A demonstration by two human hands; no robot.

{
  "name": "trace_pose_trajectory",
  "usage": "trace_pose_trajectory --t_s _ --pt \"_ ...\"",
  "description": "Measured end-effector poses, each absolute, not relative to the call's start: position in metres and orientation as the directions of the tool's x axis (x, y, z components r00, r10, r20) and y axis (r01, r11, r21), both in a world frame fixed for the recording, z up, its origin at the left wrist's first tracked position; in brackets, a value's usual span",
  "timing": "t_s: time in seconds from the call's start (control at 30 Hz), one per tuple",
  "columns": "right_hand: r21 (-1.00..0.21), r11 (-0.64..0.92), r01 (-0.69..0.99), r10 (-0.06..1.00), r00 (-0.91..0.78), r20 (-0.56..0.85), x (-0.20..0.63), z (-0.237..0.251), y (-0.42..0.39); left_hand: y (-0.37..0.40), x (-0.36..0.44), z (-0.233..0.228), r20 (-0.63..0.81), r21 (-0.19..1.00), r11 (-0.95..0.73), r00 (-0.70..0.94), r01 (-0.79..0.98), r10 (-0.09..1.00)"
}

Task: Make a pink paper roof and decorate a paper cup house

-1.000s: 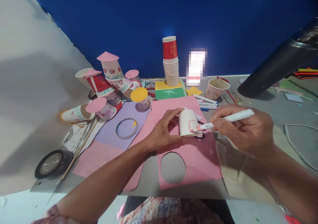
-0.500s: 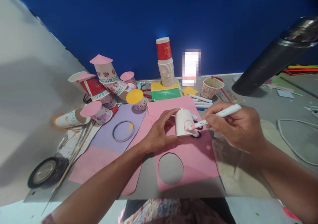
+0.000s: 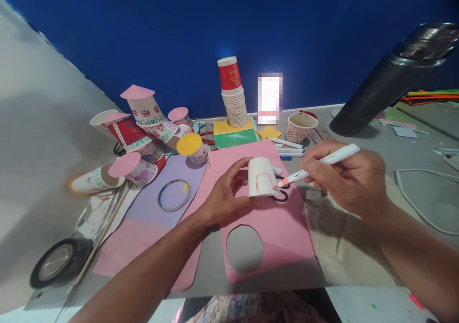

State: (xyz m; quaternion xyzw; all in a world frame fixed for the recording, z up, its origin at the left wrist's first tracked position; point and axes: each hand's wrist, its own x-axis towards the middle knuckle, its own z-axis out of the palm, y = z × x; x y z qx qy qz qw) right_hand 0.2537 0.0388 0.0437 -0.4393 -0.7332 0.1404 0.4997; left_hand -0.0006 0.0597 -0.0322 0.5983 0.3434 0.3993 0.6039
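The left hand curls around the left side of a white paper cup, thumb low by the rim. The cup is upside down over the pink paper, between the two hands; whether its rim rests on the paper or sits just above it, I cannot tell. The right hand pinches a white marker, its tip at the cup's right edge, beside a red arch drawn there. Scissors poke out just right of the cup, and more markers lie on the far side, so room is tight there. Nearer, the paper has a round cut-out, and a strip of grey table runs to the near edge. A tape ring lies left, well apart from the cup. A beige cloth lies under the right forearm.
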Motion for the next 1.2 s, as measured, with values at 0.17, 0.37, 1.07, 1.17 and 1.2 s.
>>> trace_pose_trajectory --t_s 0.17,0.37,1.07,1.17,1.2 --pt "-0.658 0.591 0.468 0.788 -0.159 0.595 0.252 0.046 0.039 0.062 -0.001 -0.034 0.074 0.997 -0.052 0.447 -0.062 0.891" --pt "-0.698 0.529 0.482 0.818 -0.072 0.571 0.252 0.041 0.041 0.060 0.000 -0.033 0.070 0.997 -0.053 0.439 -0.052 0.896" --pt "-0.716 0.530 0.453 0.837 -0.144 0.528 0.252 0.050 0.038 0.061 -0.001 -0.035 0.082 0.996 -0.065 0.426 -0.053 0.901" --pt "-0.716 0.517 0.469 0.838 -0.106 0.536 0.252 0.049 0.039 0.061 -0.001 -0.035 0.081 0.996 -0.062 0.428 -0.058 0.900" --pt "-0.714 0.513 0.477 0.837 -0.095 0.539 0.252 0.048 0.039 0.061 -0.001 -0.034 0.079 0.996 -0.057 0.431 -0.063 0.899"
